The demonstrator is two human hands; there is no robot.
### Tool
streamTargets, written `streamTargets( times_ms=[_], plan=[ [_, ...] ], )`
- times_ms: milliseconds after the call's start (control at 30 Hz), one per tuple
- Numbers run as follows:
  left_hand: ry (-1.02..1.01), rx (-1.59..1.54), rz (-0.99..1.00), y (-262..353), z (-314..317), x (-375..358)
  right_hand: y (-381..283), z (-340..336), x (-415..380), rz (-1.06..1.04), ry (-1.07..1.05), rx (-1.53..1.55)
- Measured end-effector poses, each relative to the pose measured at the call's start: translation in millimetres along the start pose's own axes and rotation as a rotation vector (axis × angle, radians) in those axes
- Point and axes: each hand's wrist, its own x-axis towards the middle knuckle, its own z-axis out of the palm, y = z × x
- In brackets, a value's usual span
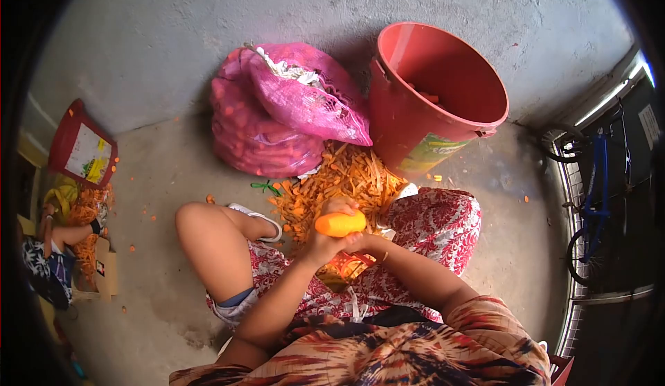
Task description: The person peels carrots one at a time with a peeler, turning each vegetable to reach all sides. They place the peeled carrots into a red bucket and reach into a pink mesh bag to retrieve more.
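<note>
Left hand (pixel 320 245) and right hand (pixel 361 242) close around a smooth orange carrot (pixel 340 225) — near loose orange peelings (pixel 341 176). Beyond stand a pink mesh sack (pixel 267 126) and a red plastic bucket (pixel 415 128)

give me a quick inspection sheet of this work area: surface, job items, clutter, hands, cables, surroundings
surface: grey concrete floor, orange scraps scattered about
job's things: smooth orange peeled carrot in hand; bulging pink mesh sack; large red plastic bucket, orange pieces inside
clutter: heap of orange peelings by the sack and bucket; green string beside it
grippers: left hand and right hand together at the carrot; each one's grip unclear
cables: nothing seen
surroundings: grey wall behind; blue bicycle at right; another person at left, near a smaller red bucket
</note>
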Motion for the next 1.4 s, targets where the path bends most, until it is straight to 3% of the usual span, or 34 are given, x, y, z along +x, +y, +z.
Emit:
streamTargets(
  times_ms=[133, 233, 267, 367, 400, 467, 600, 700, 733, 767, 867, 967, 1000, 1100, 1133, 1233, 1400],
  plan=[
    [-0.089, 0.283, 0.109, 6, -2, -2, 2, -20, 4, -0.17, 0.004, -0.072],
    [-0.108, 0.532, 0.033, 11, -13, -4, 14, -47, 17, 0.229, -0.105, -0.119],
    [-0.138, 0.48, 0.01, 3, -16, -7, 32, -51, 19, 0.152, -0.039, -0.048],
    [-0.283, 0.259, -0.259, 14, -19, -6, -4, -51, 16, 0.369, 0.324, 0.467],
    [-0.335, 0.076, -0.392, 17, -21, -6, -4, -56, 16, 0.422, 0.345, 0.333],
    [-0.433, -0.298, -0.651, 24, -26, -5, 16, -60, 10, 0.305, 0.414, 0.235],
    [-0.692, -0.508, -0.632, 35, -33, -4, 3, -65, 9, 0.262, 0.526, 0.164],
    [-0.73, -0.466, -0.519, 17, -32, -11, -5, -61, 12, 0.284, 0.561, 0.037],
    [-0.546, -0.643, -0.726, 12, -29, -17, -6, -61, 14, 0.327, 0.587, 0.071],
    [-0.45, -0.538, -0.774, 1, -25, -21, -7, -61, 16, 0.371, 0.614, 0.104],
    [-0.246, -0.093, -0.858, -22, -11, -27, -31, -55, 16, 0.389, 0.475, -0.514],
    [-0.177, 0.034, -0.877, -29, -16, -27, -63, -42, 19, 0.566, 0.371, -0.721],
    [-0.063, 0.079, -0.784, -32, -17, -30, -48, -45, 15, 0.556, 0.325, -0.747],
    [0.039, 0.599, -0.632, -28, -33, -24, -17, -49, 10, 0.473, 0.357, -0.625],
    [0.066, 0.658, -0.649, -30, -39, -23, -18, -51, 10, 0.552, 0.263, -0.537],
    [0.118, 0.862, -0.658, -31, -49, -17, -33, -49, 6, 0.481, 0.132, -0.479],
    [-0.007, 1.141, -0.748, -26, -47, -15, -46, -39, 9, 0.526, 0.022, -0.44]
  ],
)
